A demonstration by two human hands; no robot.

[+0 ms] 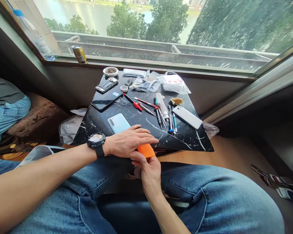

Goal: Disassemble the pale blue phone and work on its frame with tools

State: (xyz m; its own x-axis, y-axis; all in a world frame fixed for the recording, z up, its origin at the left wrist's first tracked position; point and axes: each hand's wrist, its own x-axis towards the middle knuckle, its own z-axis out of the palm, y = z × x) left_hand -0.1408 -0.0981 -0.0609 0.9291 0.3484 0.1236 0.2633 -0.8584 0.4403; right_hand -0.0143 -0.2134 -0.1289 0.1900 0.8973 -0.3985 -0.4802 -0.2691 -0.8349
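Observation:
My left hand [129, 141], wearing a black wristwatch [96, 139], lies palm down with its fingers extended across the near edge of a black marble-patterned table top [185, 139]. Its fingers rest over a bright orange plastic card [146, 150], and the heel of the hand is close to a pale blue smartphone [118, 123], whose lower end is hidden beneath it. My right hand [148, 174] comes up from below the table edge and pinches the orange card, hiding its lower part.
Several repair tools [162, 109] lie across the table top, with a white phone [187, 117], a black phone [106, 100] and an opened phone [106, 85]. Plastic bags [174, 84] and a small white dish [110, 71] sit at the back. A window sill [146, 61] runs behind.

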